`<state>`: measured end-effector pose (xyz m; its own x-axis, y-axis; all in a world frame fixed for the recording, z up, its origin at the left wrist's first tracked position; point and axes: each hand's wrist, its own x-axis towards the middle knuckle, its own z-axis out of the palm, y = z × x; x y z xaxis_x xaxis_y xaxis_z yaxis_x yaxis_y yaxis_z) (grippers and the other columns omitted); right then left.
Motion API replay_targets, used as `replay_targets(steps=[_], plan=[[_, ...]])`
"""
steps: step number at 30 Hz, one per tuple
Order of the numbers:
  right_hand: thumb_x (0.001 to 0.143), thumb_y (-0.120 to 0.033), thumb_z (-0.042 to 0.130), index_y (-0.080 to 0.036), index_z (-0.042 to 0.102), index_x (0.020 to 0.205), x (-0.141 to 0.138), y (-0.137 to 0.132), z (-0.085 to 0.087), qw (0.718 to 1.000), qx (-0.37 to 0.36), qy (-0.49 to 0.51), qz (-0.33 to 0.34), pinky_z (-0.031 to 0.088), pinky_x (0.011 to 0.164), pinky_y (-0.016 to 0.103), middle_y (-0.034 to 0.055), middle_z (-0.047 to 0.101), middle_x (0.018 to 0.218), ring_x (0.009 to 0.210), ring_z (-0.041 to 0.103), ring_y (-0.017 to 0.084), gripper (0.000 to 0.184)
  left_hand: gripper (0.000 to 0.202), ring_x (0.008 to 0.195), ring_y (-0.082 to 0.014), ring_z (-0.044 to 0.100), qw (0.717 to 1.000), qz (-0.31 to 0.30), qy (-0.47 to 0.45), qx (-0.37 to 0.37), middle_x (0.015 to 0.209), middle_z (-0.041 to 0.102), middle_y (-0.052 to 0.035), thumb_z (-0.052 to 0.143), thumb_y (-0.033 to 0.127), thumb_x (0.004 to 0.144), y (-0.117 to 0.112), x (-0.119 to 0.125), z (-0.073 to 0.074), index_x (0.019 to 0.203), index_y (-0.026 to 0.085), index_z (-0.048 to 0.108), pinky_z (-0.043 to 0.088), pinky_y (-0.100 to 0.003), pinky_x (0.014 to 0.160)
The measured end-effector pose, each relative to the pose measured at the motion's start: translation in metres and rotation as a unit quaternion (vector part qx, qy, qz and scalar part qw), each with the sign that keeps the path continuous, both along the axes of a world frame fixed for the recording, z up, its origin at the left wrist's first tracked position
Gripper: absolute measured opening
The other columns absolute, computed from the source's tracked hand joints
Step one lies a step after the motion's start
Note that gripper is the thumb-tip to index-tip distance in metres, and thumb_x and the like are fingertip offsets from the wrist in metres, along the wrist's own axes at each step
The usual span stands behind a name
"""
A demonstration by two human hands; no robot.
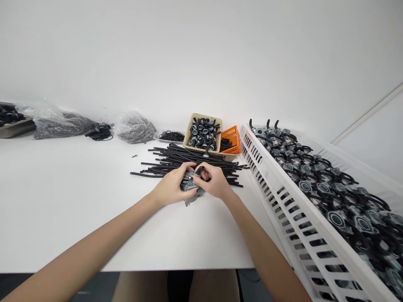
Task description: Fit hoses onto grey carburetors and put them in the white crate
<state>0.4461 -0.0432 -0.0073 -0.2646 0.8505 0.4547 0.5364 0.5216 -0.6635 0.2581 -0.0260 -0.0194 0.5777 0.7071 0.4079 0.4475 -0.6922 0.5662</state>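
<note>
A silver metal carburetor [189, 188] is held just above the white table, in front of a pile of black rubber hoses [176, 157]. My left hand [172, 186] wraps round its left side, thumb across the near face. On the upper right, the fingers of my right hand [214, 180] are closed round a black elbow-shaped cap [199, 170] that sits at the carburetor's top. The fingers hide part of the cap's base, so I cannot tell how firmly it is seated.
A cream basket [186, 140] of black-and-silver caps and an orange basket [238, 140] of small black parts stand behind the hoses. Plastic bags [134, 128] of parts line the wall. Along the right runs a white slotted crate [277, 197] full of carburetors.
</note>
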Motion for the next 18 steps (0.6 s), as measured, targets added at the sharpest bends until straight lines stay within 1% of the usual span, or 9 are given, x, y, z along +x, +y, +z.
replay_targets(steps=[2,4,6,9,11,13,16,17,18], plan=[[0.079,-0.039,0.065,-0.021,0.057,0.078,-0.001,0.000,0.000,0.999,-0.044,0.014,0.007,0.030,0.052,0.024,-0.0072,0.039,0.056,0.052,0.036,0.010,0.020,0.067,0.103,-0.0244,0.064,1.000,0.001,-0.003,-0.007,0.117,0.063,-0.0066,0.066,0.033,0.073,-0.001,-0.001,0.001,0.132,0.023,0.036,0.050,-0.036,0.089],[0.080,-0.039,0.064,-0.021,0.056,0.078,-0.004,0.000,-0.001,0.998,-0.063,0.024,0.006,0.030,0.051,0.023,-0.0077,0.040,0.054,0.051,0.036,0.010,0.020,0.068,0.104,-0.0251,0.063,1.000,-0.007,-0.010,-0.022,0.118,0.063,-0.0067,0.068,0.032,0.071,0.000,-0.002,0.001,0.132,0.023,0.037,0.049,-0.037,0.091],[0.081,-0.037,0.063,-0.021,0.055,0.078,-0.006,-0.002,-0.001,0.998,-0.054,0.030,0.009,0.031,0.052,0.023,-0.0078,0.040,0.054,0.050,0.037,0.009,0.018,0.069,0.105,-0.0255,0.062,0.997,-0.039,-0.038,-0.050,0.118,0.063,-0.0069,0.069,0.034,0.071,0.004,-0.005,-0.001,0.132,0.024,0.038,0.048,-0.038,0.093],[0.081,-0.036,0.062,-0.021,0.055,0.077,-0.010,-0.005,0.000,0.998,-0.025,0.046,0.018,0.031,0.051,0.022,-0.0080,0.039,0.054,0.049,0.035,0.008,0.017,0.067,0.111,-0.0269,0.059,0.976,-0.106,-0.147,-0.121,0.119,0.062,-0.0092,0.067,0.041,0.076,0.011,-0.008,-0.006,0.134,0.022,0.039,0.046,-0.039,0.096],[0.081,-0.037,0.062,-0.021,0.056,0.078,-0.012,-0.007,0.002,0.997,-0.009,0.077,0.008,0.031,0.050,0.022,-0.0073,0.040,0.055,0.049,0.034,0.008,0.017,0.062,0.111,-0.0281,0.059,0.944,-0.124,-0.236,-0.195,0.118,0.062,-0.0110,0.066,0.048,0.079,0.015,-0.007,-0.008,0.130,0.020,0.045,0.048,-0.039,0.095],[0.081,-0.038,0.062,-0.021,0.057,0.079,-0.012,-0.007,0.003,0.993,0.006,0.118,-0.003,0.031,0.050,0.022,-0.0062,0.042,0.057,0.050,0.035,0.009,0.018,0.059,0.105,-0.0287,0.063,0.895,-0.143,-0.302,-0.296,0.115,0.063,-0.0122,0.066,0.054,0.079,0.014,-0.006,-0.008,0.124,0.018,0.052,0.053,-0.037,0.087],[0.082,-0.038,0.062,-0.020,0.058,0.079,-0.009,-0.005,0.002,0.989,0.016,0.148,-0.016,0.033,0.051,0.023,-0.0051,0.044,0.058,0.050,0.037,0.009,0.018,0.069,0.083,-0.0280,0.070,0.810,-0.195,-0.327,-0.446,0.110,0.065,-0.0125,0.069,0.062,0.074,0.008,-0.003,-0.006,0.127,0.022,0.051,0.059,-0.036,0.064],[0.081,-0.038,0.063,-0.020,0.059,0.079,-0.008,-0.004,0.001,0.989,0.013,0.148,-0.017,0.033,0.051,0.023,-0.0048,0.045,0.058,0.051,0.038,0.009,0.019,0.072,0.075,-0.0269,0.070,0.791,-0.199,-0.331,-0.475,0.106,0.066,-0.0119,0.071,0.061,0.072,0.005,-0.001,-0.006,0.129,0.023,0.050,0.059,-0.035,0.056],[0.081,-0.039,0.063,-0.020,0.060,0.080,-0.006,-0.002,0.000,0.989,0.006,0.146,-0.014,0.033,0.051,0.023,-0.0046,0.046,0.059,0.051,0.039,0.009,0.019,0.072,0.069,-0.0256,0.070,0.778,-0.192,-0.338,-0.494,0.102,0.067,-0.0109,0.073,0.059,0.072,0.003,0.000,-0.006,0.130,0.024,0.049,0.058,-0.034,0.050]])
